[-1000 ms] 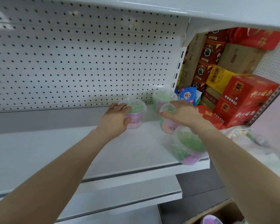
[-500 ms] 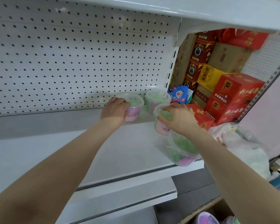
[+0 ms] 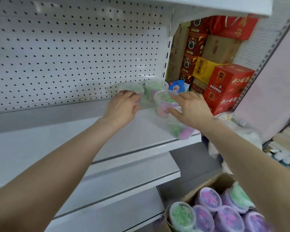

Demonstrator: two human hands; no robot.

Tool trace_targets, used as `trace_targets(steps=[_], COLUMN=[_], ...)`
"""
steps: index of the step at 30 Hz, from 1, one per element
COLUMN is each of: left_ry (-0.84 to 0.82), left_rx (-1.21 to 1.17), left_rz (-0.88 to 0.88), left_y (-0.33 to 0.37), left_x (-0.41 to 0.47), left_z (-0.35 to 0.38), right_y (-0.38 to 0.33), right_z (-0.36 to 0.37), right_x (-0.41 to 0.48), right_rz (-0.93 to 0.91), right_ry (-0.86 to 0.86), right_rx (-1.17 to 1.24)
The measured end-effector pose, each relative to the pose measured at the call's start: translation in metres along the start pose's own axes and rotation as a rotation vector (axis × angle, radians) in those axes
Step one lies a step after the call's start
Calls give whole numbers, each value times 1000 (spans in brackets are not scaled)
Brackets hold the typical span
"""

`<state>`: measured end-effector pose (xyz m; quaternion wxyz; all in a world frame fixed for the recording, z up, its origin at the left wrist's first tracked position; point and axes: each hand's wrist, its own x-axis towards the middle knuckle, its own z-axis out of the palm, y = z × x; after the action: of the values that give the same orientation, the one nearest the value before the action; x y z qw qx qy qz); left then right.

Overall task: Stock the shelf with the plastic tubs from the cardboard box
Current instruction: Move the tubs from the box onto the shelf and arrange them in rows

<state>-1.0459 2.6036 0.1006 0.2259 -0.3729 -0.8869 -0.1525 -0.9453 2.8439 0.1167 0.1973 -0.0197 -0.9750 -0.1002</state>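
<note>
Release seems to be under way on the right. Half a second ago the right hand (image 3: 192, 108) lay cupped over the pink-labelled tub (image 3: 163, 105); now its fingers are spread open, the thumb against the label and the fingertips by the rim. The left hand (image 3: 122, 107) has carried the rear-left tub (image 3: 135, 89) further back, close to the pegboard (image 3: 74, 56). Its fingers are still curled round the tub's front, so it grips. The view has also dipped, bringing the cardboard box (image 3: 214, 182) into the lower right of the frame, with many boxed tubs (image 3: 208, 200) packed lid-up inside.

I judge that this pair is nearly placed and that the next trip to the box is close. Most of the stock is still unshelved.

All the shelved tubs sit just right of the frame's centre, on the right end of the shelf (image 3: 74, 139). The rear-left tub is half hidden behind the left hand. The pink-labelled tub stands upright just left of the right hand, between the two hands. A third tub (image 3: 156, 87) stands behind it, near the pegboard. A fourth, the tipped tub (image 3: 179, 131), lies on its side under the right wrist at the shelf's front edge; it could roll off and wants righting.
</note>
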Motion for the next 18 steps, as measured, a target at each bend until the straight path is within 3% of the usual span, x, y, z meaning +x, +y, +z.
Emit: trace_targets(steps=[11, 18], left_ry=[59, -92], left_rx=[-145, -283], left_rz=[206, 223], left_y=[125, 209], left_x=[-96, -153], left_z=[-22, 42], right_y=[13, 54], right_z=[-43, 3], right_x=[-187, -296], right_rz=[76, 167], right_ry=[23, -56], right_rx=[-9, 3])
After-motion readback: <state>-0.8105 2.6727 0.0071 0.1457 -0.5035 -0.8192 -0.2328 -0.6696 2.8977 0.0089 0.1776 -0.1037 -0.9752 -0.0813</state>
